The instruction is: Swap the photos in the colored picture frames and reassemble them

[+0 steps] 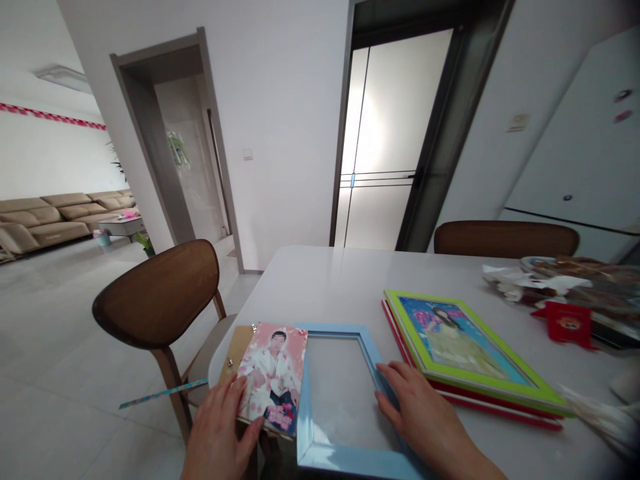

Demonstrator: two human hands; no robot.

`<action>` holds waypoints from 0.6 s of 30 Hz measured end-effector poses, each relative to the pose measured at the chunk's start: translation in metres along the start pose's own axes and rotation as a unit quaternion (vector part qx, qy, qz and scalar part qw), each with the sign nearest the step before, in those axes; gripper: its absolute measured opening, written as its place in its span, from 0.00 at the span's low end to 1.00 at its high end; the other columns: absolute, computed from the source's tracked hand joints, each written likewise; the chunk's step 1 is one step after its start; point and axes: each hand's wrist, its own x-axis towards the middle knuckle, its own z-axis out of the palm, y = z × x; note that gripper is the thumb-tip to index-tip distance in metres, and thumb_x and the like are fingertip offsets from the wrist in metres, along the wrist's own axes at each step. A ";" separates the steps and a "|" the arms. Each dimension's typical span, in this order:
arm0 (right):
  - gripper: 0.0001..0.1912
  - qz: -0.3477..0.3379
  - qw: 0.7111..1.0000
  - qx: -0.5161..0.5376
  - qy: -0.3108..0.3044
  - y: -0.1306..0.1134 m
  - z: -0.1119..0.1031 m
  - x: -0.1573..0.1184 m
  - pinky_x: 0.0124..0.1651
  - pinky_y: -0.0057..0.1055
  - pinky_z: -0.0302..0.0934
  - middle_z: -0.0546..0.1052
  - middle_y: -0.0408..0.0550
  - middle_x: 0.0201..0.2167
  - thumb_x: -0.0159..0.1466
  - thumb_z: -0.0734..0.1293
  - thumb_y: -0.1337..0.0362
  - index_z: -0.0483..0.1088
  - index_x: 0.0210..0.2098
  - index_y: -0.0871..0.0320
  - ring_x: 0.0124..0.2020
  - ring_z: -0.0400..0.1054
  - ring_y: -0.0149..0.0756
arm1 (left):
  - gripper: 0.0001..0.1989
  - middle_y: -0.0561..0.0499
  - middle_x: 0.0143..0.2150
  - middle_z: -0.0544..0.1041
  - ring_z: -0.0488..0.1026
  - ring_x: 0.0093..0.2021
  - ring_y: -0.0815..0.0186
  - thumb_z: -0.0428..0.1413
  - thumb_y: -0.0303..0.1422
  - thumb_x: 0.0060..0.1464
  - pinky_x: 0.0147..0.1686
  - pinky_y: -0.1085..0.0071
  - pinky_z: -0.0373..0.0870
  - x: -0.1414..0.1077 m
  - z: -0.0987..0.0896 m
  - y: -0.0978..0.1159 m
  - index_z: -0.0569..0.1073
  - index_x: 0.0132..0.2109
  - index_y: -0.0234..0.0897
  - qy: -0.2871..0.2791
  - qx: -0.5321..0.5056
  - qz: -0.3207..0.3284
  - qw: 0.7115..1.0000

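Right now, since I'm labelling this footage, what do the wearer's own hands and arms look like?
The left hand and right hand are bare, with no gloves or rings visible. The right forearm shows no sleeve, watch or bracelet; the picture's edge cuts both arms off.

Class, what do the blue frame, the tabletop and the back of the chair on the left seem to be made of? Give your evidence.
Blue frame: glossy painted wood or plastic; its lower rail catches bright highlights.
Tabletop: perhaps glass or stone, polished; it shows soft reflections.
Chair back: probably wood, satin; smooth, brown and faintly mottled.
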 end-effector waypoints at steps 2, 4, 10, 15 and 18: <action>0.21 -0.014 1.000 0.000 0.009 -0.006 -0.004 0.000 0.49 0.39 0.55 0.66 0.56 0.46 0.55 0.58 0.62 0.65 0.47 0.62 0.48 0.59 0.45 | 0.27 0.41 0.56 0.61 0.57 0.55 0.54 0.52 0.32 0.43 0.51 0.54 0.58 0.000 0.003 0.006 0.60 0.53 0.35 -0.026 -0.008 0.067 0.997; 0.21 -0.026 1.000 0.010 -0.003 -0.011 -0.006 0.000 0.51 0.38 0.53 0.66 0.56 0.47 0.55 0.58 0.62 0.65 0.47 0.62 0.48 0.59 0.44 | 0.31 0.44 0.57 0.59 0.55 0.56 0.54 0.51 0.26 0.39 0.53 0.52 0.54 0.002 0.005 0.015 0.58 0.55 0.38 -0.066 -0.013 0.105 0.992; 0.21 -0.051 0.997 0.041 -0.033 -0.018 -0.006 -0.004 0.51 0.37 0.52 0.67 0.55 0.46 0.55 0.58 0.63 0.65 0.47 0.61 0.48 0.58 0.43 | 0.25 0.46 0.53 0.66 0.62 0.53 0.55 0.49 0.25 0.41 0.50 0.55 0.59 0.011 0.004 0.024 0.65 0.50 0.40 -0.100 -0.029 0.123 0.987; 0.21 -0.054 0.996 0.053 -0.036 -0.020 -0.007 -0.006 0.50 0.37 0.52 0.68 0.55 0.45 0.54 0.58 0.64 0.66 0.46 0.62 0.47 0.58 0.43 | 0.23 0.44 0.50 0.69 0.64 0.50 0.55 0.52 0.30 0.43 0.48 0.56 0.62 0.012 -0.003 0.026 0.66 0.50 0.39 -0.052 -0.070 0.109 0.990; 0.20 -0.052 0.996 0.065 -0.030 -0.019 -0.007 -0.005 0.50 0.38 0.53 0.68 0.55 0.44 0.54 0.58 0.65 0.66 0.46 0.62 0.47 0.58 0.43 | 0.21 0.45 0.49 0.69 0.64 0.49 0.55 0.51 0.31 0.45 0.48 0.56 0.61 0.013 -0.004 0.028 0.67 0.49 0.41 -0.020 -0.126 0.090 0.988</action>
